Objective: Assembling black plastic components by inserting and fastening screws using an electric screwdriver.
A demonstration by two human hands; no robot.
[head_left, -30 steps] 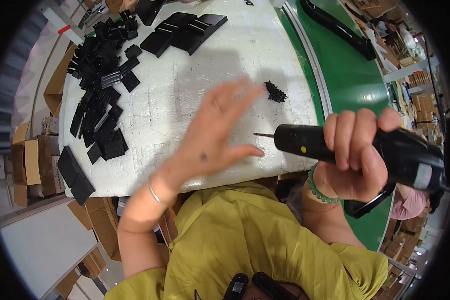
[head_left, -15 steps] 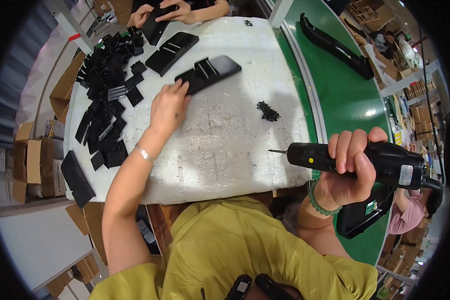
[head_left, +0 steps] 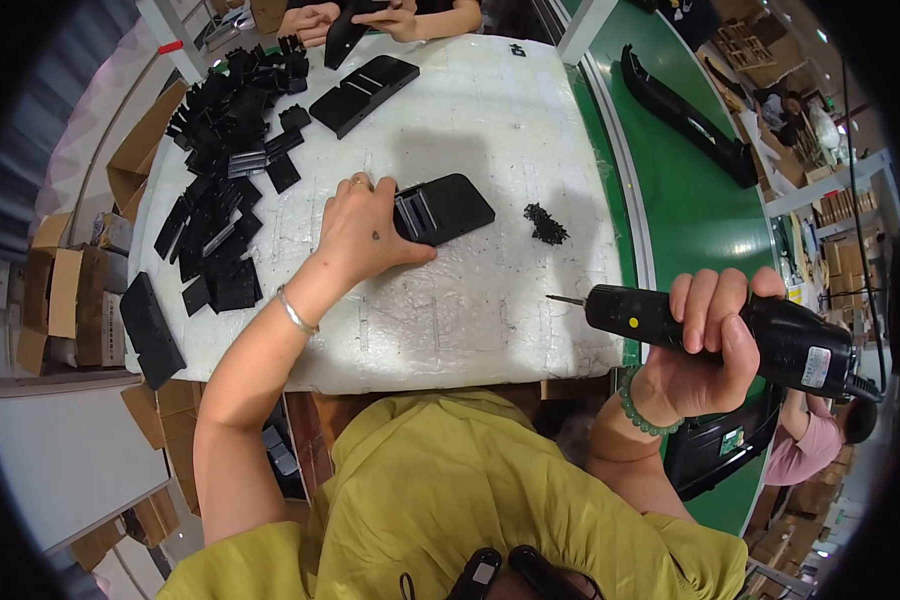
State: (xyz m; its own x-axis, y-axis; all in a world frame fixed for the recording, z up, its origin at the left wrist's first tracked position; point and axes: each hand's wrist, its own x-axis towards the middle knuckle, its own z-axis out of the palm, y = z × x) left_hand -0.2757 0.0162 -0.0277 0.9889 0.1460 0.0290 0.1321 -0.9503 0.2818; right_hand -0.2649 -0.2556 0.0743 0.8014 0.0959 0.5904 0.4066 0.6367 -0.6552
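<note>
My left hand (head_left: 363, 228) grips the left end of a flat black plastic housing (head_left: 462, 208), fingers over its far edge and thumb along the near one. The housing lies on the white-wrapped table (head_left: 390, 330), its slotted recess facing up beside my fingers. My right hand (head_left: 710, 335) is wrapped around a black corded electric screwdriver (head_left: 635, 314), held over the table's right edge. Its thin bit points left, touching nothing. Between the housing and the screwdriver lies a small heap of black screws (head_left: 545, 224).
Black plastic parts (head_left: 225, 180) are piled along the left side. Another black housing (head_left: 365, 95) lies farther back, near a co-worker's hands (head_left: 395, 18). A green conveyor (head_left: 690, 215) at right carries a long curved black part (head_left: 685, 120). Cardboard boxes (head_left: 65, 290) stand at left.
My left hand has brought the black housing nearer to me and set it down on the table. The screwdriver stays in my right hand, almost unmoved. The co-worker's hands have shifted.
</note>
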